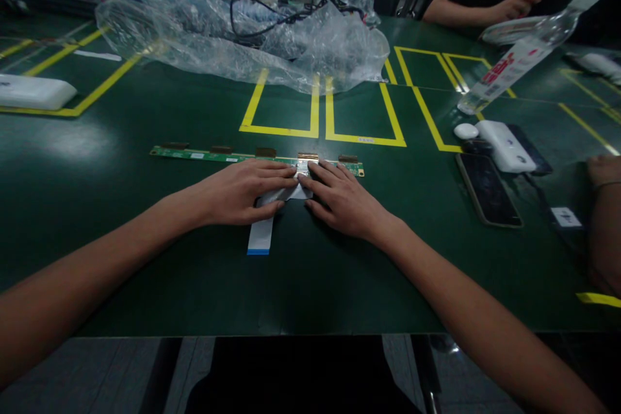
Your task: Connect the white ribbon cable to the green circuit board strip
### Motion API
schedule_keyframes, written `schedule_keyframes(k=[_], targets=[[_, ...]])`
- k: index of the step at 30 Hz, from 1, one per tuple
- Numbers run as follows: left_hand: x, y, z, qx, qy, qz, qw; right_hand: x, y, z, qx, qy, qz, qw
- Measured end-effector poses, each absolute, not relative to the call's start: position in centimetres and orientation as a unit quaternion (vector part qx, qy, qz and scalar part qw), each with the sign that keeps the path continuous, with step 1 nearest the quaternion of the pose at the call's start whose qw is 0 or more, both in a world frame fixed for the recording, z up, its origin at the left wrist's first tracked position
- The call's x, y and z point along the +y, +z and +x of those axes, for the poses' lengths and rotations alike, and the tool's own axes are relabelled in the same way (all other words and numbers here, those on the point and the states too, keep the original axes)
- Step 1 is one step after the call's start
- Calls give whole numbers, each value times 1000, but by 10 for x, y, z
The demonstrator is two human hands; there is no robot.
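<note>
A long, narrow green circuit board point(204, 154) lies flat on the dark green table, with brown tabs along its far edge. A white flat ribbon cable point(261, 233) with a blue end runs from the board toward me, folded partway. My left hand point(242, 191) rests over the board and the cable, palm down, fingers stretched out. From the other side my right hand point(342, 197) lies flat, its fingertips on the cable and the board near a shiny tab. The fingertips of both hands nearly meet. Part of the cable is hidden under my left hand.
Crumpled clear plastic wrap point(272, 39) with black cables lies at the back. To the right are a phone point(488, 187), a white device point(507, 145) and a tilted bottle point(519, 61). Yellow tape point(279, 130) marks the table. A co-worker's arm point(604, 226) rests at the right edge.
</note>
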State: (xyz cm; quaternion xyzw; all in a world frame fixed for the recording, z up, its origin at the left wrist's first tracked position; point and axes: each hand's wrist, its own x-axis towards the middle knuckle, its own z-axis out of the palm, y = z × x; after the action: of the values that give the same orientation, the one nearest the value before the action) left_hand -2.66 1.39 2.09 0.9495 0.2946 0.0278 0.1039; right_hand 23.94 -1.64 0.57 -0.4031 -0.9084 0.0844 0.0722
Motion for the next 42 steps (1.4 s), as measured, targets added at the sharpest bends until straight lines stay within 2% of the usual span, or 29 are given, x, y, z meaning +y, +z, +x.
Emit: schedule_keyframes(k=[10,16,21,31,42], targets=[[40,18,-42,405,8,913,48,-17,8,239,-891,110,-427,108],[84,21,-107,582,-19,813,-10,-18,6,240,-894,112,-419,109],[113,14,-172,720,-22,694,10,-18,6,241,-895,108,-419,111],[126,1,-217,742,11,666,73,-20,9,241,-898,108,-415,99],[131,3,-238,755,-3,652,73,-19,9,241,-900,100,-414,96]])
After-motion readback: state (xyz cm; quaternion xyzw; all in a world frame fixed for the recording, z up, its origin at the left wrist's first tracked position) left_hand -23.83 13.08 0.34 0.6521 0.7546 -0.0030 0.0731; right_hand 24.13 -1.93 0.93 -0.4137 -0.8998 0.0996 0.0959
